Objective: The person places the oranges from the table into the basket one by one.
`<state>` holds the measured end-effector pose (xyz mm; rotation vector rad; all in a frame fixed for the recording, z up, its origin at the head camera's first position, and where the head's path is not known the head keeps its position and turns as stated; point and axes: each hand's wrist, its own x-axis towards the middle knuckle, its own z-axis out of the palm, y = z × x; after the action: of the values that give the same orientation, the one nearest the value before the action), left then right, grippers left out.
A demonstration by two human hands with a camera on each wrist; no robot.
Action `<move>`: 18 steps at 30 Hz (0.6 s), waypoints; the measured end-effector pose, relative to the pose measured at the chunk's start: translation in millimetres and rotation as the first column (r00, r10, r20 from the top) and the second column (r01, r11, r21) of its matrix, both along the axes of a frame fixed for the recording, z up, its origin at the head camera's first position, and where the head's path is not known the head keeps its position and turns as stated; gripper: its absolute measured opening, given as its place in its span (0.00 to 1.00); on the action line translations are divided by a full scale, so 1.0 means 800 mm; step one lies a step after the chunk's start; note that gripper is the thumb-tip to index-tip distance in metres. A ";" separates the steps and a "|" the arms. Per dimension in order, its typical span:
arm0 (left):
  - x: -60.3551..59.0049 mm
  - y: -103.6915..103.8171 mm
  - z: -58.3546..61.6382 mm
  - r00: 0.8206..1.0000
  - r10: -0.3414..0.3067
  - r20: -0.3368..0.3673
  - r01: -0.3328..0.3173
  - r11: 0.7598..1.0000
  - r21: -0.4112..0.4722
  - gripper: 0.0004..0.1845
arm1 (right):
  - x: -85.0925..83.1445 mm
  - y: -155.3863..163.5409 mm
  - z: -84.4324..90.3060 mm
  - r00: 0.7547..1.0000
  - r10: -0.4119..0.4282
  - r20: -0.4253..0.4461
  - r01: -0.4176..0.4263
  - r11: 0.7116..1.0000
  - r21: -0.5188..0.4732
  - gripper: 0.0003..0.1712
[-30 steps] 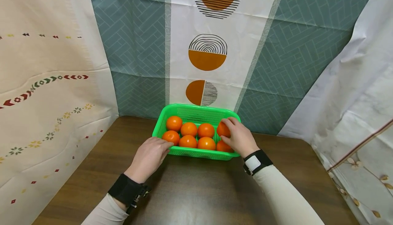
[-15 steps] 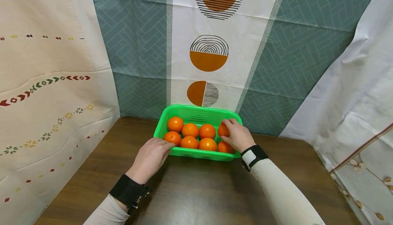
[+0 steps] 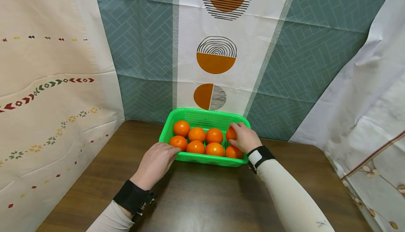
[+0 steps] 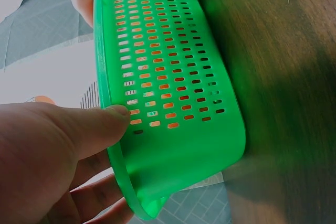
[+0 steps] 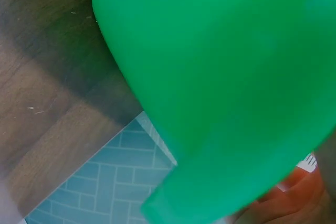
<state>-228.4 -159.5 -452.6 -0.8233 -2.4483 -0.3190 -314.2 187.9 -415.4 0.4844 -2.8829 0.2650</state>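
Note:
A green plastic basket (image 3: 205, 159) with perforated walls holds two rows of oranges (image 3: 196, 147). My left hand (image 3: 156, 161) grips its rim at the front left corner. In the left wrist view the thumb (image 4: 100, 124) presses the outer wall, with the fingers over on the rim's other side. At the basket's right end, my right hand (image 3: 246, 139) has its fingers and thumb around the back-row orange (image 3: 231, 134), which sits inside the basket. Just below that hand lies the front-right orange (image 3: 234, 152). The basket wall (image 5: 210, 77) hides most of the right hand in the right wrist view.
The basket stands on a brown wooden table (image 3: 202, 197), close to its back edge. A teal and white patterned cloth (image 3: 142, 49) hangs right behind it. Light cloths hang at the left (image 3: 57, 95) and right (image 3: 373, 102) sides.
My right wrist has moved slightly forward and left, with the fingers still around the same orange. The left hand keeps its place on the rim. The head view has shifted a little.

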 end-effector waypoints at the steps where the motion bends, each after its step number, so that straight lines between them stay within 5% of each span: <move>1: 0.000 0.000 0.000 1.000 -0.003 -0.003 0.003 1.000 0.003 0.14 | -0.001 0.000 0.000 1.000 -0.003 0.002 0.003 1.000 0.007 0.34; 18: -0.001 -0.001 0.000 1.000 -0.001 0.019 0.000 1.000 0.002 0.14 | -0.014 -0.005 -0.001 0.992 -0.021 0.123 0.014 0.998 0.059 0.34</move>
<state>-228.8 -159.9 -452.3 -0.8237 -2.4656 -0.3309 -325.0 183.7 -416.4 0.4681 -3.0213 0.2164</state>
